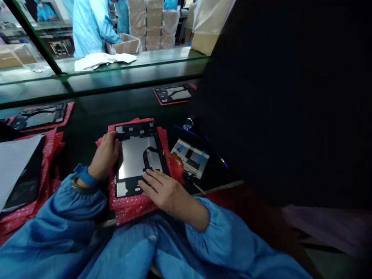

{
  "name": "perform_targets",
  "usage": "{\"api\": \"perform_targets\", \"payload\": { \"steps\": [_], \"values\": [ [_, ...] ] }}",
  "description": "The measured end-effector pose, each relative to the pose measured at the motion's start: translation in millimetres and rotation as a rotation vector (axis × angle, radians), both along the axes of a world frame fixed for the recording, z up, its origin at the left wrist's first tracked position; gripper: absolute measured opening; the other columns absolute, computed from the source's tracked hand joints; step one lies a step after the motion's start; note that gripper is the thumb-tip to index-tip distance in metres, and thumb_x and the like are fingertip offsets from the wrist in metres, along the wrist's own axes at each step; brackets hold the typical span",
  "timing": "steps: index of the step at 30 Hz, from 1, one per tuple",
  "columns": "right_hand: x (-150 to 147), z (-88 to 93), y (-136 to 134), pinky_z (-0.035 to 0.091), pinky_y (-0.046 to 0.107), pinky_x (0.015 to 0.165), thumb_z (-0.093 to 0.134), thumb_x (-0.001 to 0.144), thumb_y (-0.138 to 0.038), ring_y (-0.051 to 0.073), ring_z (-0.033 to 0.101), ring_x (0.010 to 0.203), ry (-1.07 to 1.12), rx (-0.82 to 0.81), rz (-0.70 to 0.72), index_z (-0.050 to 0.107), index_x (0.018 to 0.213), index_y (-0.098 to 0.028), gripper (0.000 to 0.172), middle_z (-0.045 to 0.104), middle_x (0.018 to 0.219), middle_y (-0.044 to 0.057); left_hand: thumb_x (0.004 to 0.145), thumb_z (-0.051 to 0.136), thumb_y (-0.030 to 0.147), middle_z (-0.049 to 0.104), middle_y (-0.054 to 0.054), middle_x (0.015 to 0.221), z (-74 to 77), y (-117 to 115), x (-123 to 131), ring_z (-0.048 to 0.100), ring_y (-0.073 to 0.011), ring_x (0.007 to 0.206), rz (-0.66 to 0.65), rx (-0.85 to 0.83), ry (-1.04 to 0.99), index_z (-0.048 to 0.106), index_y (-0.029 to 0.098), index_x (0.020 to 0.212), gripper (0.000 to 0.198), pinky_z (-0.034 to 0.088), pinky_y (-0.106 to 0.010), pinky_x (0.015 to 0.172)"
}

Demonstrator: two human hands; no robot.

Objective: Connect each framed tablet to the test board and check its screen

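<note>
A tablet screen assembly [135,155] lies back side up on a stack of red bubble-wrap bags [136,209] in front of me. It has a black frame and a silvery middle. My left hand [107,153] grips its left edge, with the fingers curled at the rim. Stretched fingers of my right hand [167,192] rest on its lower part, at the end of a black flex cable [145,157]. The thumb of that hand is hidden. An orange flex strip [174,156] sticks out at the right side of the assembly.
Right of the stack lies a flat taped plate [190,157], with a blue pen [222,159] beyond it. More assemblies on red wrap lie at the back [176,93] and left [42,116]. A green rail [116,79] crosses behind; a co-worker [90,29] stands past it. Darkness covers the right.
</note>
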State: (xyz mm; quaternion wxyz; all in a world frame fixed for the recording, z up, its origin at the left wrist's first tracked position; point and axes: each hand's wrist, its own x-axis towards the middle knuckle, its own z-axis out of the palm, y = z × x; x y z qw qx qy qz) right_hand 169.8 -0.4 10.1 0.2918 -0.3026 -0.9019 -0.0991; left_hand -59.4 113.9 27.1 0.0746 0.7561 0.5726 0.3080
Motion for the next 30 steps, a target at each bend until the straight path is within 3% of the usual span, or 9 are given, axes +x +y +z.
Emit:
{"api": "perform_targets", "payload": {
  "steps": [4, 9, 14, 17, 20, 22, 24, 27, 30],
  "values": [
    [3, -1.6, 7, 0.063, 0.037, 0.089, 0.062, 0.096, -0.026, 0.026, 0.072, 0.107, -0.068, 0.065, 0.053, 0.070, 0.110, -0.007, 0.025, 0.075, 0.112, 0.016, 0.094, 0.030, 0.025, 0.066, -0.023, 0.126, -10.5, 2, -6, 0.063, -0.0303, 0.120, 0.029, -0.037, -0.017, 0.052, 0.010, 0.127, 0.043, 0.047, -0.052, 0.105],
    [13, 8.7, 10, 0.065, 0.040, 0.086, 0.055, 0.096, -0.012, 0.026, 0.074, 0.102, -0.035, 0.267, 0.089, 0.071, 0.108, -0.007, 0.020, 0.077, 0.108, 0.014, 0.092, 0.033, 0.029, 0.066, -0.023, 0.130, -9.0, 3, -11, 0.064, -0.0302, 0.123, 0.027, -0.071, -0.062, 0.047, 0.011, 0.131, 0.044, 0.048, -0.053, 0.105],
    [31, 19.3, 13, 0.062, 0.035, 0.093, 0.042, 0.098, -0.005, 0.022, 0.073, 0.106, 0.086, 0.374, -0.023, 0.070, 0.110, -0.006, 0.030, 0.077, 0.110, 0.013, 0.094, 0.034, 0.035, 0.063, -0.026, 0.133, -7.5, 3, -9, 0.062, -0.0319, 0.126, 0.008, -0.073, -0.101, 0.043, 0.009, 0.135, 0.049, 0.048, -0.055, 0.105],
    [42, 18.7, 10, 0.062, 0.029, 0.091, 0.044, 0.097, -0.005, 0.019, 0.075, 0.102, 0.272, 0.340, -0.143, 0.068, 0.117, -0.010, 0.032, 0.078, 0.109, 0.011, 0.092, 0.041, 0.036, 0.057, -0.027, 0.139, 0.4, -4, -1, 0.054, -0.0329, 0.134, -0.004, -0.020, -0.105, 0.046, 0.009, 0.132, 0.048, 0.042, -0.056, 0.111],
    [47, 18.1, 5, 0.062, 0.023, 0.076, 0.059, 0.094, -0.017, 0.017, 0.077, 0.084, 0.784, 0.213, -0.525, 0.074, 0.104, -0.017, 0.018, 0.080, 0.093, 0.006, 0.092, 0.048, 0.036, 0.056, -0.025, 0.141, 15.8, -22, 12, 0.050, -0.0336, 0.137, -0.070, 0.077, -0.152, 0.055, 0.011, 0.124, 0.041, 0.037, -0.055, 0.115],
    [47, 21.0, 3, 0.061, 0.024, 0.077, 0.066, 0.091, -0.029, 0.017, 0.076, 0.082, 1.292, 0.096, -0.664, 0.075, 0.094, -0.018, 0.014, 0.079, 0.089, 0.004, 0.095, 0.050, 0.040, 0.067, -0.018, 0.126, 25.7, -38, 24, 0.065, -0.0293, 0.119, -0.246, -0.053, -0.300, 0.058, 0.015, 0.122, 0.038, 0.048, -0.051, 0.106],
    [45, 25.6, 2, 0.061, 0.030, 0.085, 0.072, 0.084, -0.035, 0.017, 0.074, 0.088, 1.739, -0.145, -0.570, 0.073, 0.092, -0.019, 0.018, 0.078, 0.092, 0.001, 0.096, 0.053, 0.045, 0.072, -0.014, 0.118, 31.4, -54, 40, 0.071, -0.0258, 0.107, -0.477, -0.415, -0.534, 0.058, 0.018, 0.125, 0.040, 0.054, -0.046, 0.098],
    [37, 29.7, 1, 0.062, 0.036, 0.086, 0.083, 0.067, -0.032, 0.018, 0.074, 0.088, 2.103, -0.673, -0.337, 0.070, 0.084, -0.021, 0.024, 0.077, 0.090, -0.001, 0.092, 0.063, 0.049, 0.071, -0.013, 0.125, 31.4, -74, 69, 0.066, -0.0273, 0.120, -0.725, -0.883, -0.840, 0.058, 0.023, 0.133, 0.049, 0.053, -0.045, 0.101],
    [21, 28.4, -3, 0.062, 0.034, 0.089, 0.088, 0.059, -0.027, 0.016, 0.073, 0.089, 2.219, -0.988, -0.202, 0.069, 0.080, -0.022, 0.029, 0.076, 0.087, -0.004, 0.083, 0.075, 0.049, 0.067, -0.011, 0.133, 27.9, -90, 96, 0.061, -0.0278, 0.126, -0.710, -0.953, -1.136, 0.064, 0.024, 0.129, 0.054, 0.050, -0.040, 0.106]
  ]
}}
